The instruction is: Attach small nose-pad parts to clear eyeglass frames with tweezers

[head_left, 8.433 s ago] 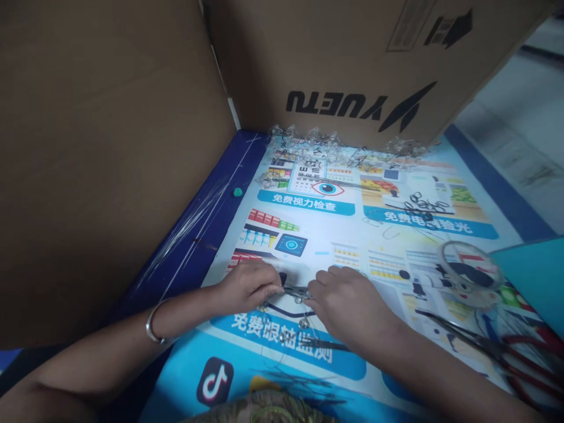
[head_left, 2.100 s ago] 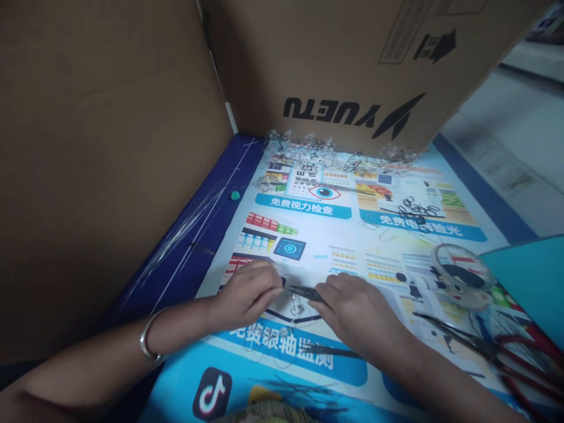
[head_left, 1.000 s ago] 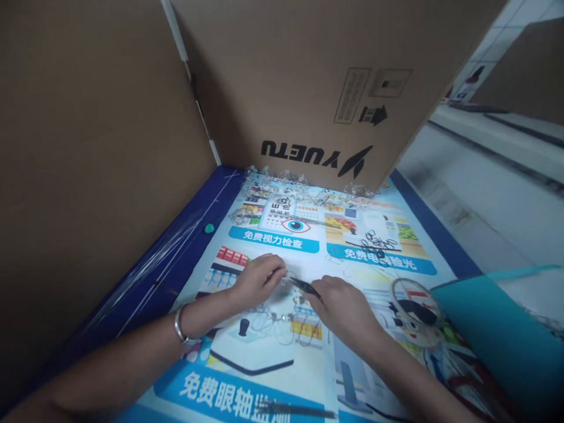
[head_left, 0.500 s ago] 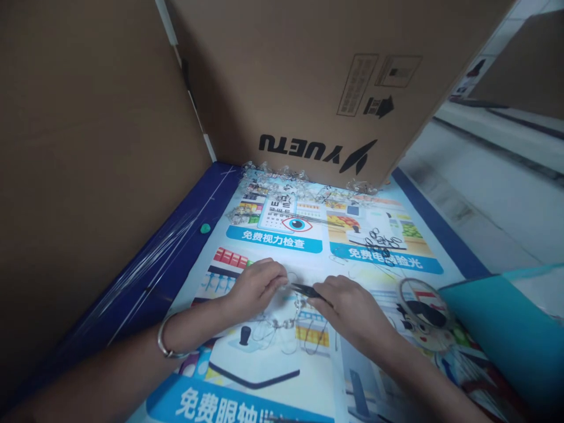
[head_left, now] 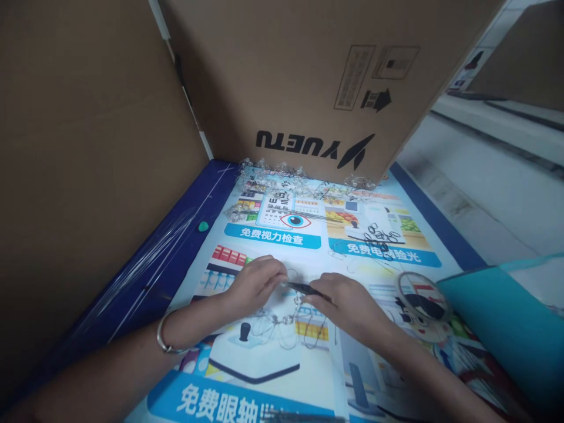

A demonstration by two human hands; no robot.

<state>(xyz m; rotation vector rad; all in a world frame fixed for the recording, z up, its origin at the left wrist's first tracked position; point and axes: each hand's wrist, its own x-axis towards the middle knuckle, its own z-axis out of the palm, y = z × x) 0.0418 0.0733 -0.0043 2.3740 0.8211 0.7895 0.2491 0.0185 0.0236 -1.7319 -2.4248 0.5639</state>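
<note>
My left hand (head_left: 259, 282), with a silver bangle on its wrist, is closed in a pinch on the end of a thin wire strand with clear beads (head_left: 286, 319). The strand hangs in a curve below both hands, with looped wire ends around it. My right hand (head_left: 346, 299) is wrapped round dark pointed tweezers (head_left: 304, 288). Their tips touch or nearly touch the wire at my left fingertips; the exact contact is too small to make out.
Clear beaded pieces (head_left: 273, 176) lie along the foot of a cardboard panel (head_left: 308, 76). Black wire loops (head_left: 381, 238) and thin rods (head_left: 317, 217) rest on the printed sheet. At right are a ring-shaped roll (head_left: 423, 296) and a teal box (head_left: 502, 317). More rods (head_left: 304, 417) lie in front.
The tweezers have moved slightly left, their tips now at my left fingertips. Both hands otherwise keep nearly the same place. The whole view has shifted a little.
</note>
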